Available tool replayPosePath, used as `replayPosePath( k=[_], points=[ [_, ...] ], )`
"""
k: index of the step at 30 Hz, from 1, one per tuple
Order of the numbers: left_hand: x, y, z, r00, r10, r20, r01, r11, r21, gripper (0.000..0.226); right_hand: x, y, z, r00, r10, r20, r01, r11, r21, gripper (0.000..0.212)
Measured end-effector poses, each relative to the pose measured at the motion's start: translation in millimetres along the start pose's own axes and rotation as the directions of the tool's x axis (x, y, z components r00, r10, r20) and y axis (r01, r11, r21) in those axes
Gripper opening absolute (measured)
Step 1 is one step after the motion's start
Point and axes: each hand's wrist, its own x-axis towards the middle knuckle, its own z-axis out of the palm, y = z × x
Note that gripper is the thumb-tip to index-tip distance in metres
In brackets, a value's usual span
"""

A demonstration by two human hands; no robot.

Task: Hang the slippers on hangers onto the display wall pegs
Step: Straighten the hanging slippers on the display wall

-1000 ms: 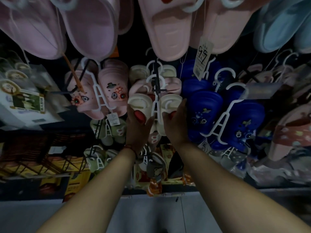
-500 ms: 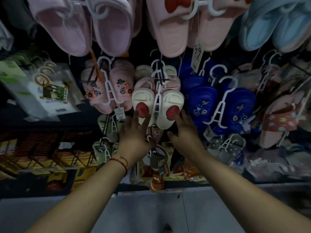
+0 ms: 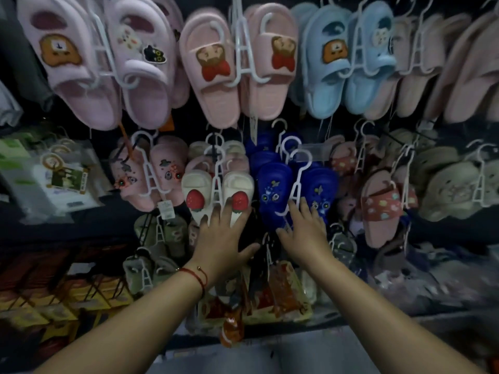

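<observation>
already the strawberry slippers [image 3: 217,197] hang on their peg – left hand [image 3: 220,238] and right hand [image 3: 306,232] spread flat, holding nothing (fingers straight); a careless brush could unhook the blue pair [image 3: 295,194] beside.

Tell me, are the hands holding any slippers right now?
No, nothing is held. The left hand lies open with straight fingertips against the toes of the white strawberry slippers. The right hand is open too, its fingers touching the blue clogs.

Left hand [image 3: 220,240] hides the white slippers' [image 3: 194,195] toes.
</observation>
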Motion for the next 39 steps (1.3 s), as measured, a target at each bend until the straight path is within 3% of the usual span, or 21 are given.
replayPosePath(
  k=[8,11,14,17,19,23,30,35,39],
  points=[
    [58,65,52,0.986,-0.048,-0.161,0.039,0.998,-0.056,0.089,29,77,-5,0.992,-0.065,-0.111,0.061,0.997,-0.043,0.083],
    [83,88,58,0.984,-0.095,-0.152,0.079,0.991,-0.111,0.093,45,106,-6,0.984,-0.08,-0.161,0.076,0.997,-0.032,0.088],
    [106,101,63,0.98,-0.115,-0.162,0.099,0.989,-0.106,0.096,67,123,-1,0.978,-0.093,-0.184,0.11,0.991,0.082,0.095],
    [125,94,79,0.94,-0.093,-0.329,0.071,0.994,-0.077,0.098,89,129,7,0.961,-0.144,-0.236,0.202,0.949,0.242,0.098],
    [134,87,88,0.93,-0.099,-0.355,0.084,0.995,-0.058,0.095,99,129,12,0.95,-0.168,-0.264,0.249,0.917,0.311,0.097],
    [152,79,96,0.925,-0.109,-0.365,0.102,0.994,-0.037,0.092,121,119,20,0.921,-0.214,-0.326,0.31,0.909,0.279,0.09],
    [183,75,88,0.951,-0.101,-0.293,0.108,0.994,0.007,0.088,164,99,22,0.949,-0.144,-0.281,0.178,0.979,0.101,0.085],
    [201,79,88,0.949,-0.133,-0.285,0.161,0.984,0.076,0.089,184,102,23,0.933,-0.177,-0.312,0.203,0.978,0.052,0.086],
    [203,88,87,0.95,-0.19,-0.249,0.199,0.98,0.01,0.089,185,104,25,0.932,-0.171,-0.321,0.203,0.977,0.068,0.086]
  ],
)
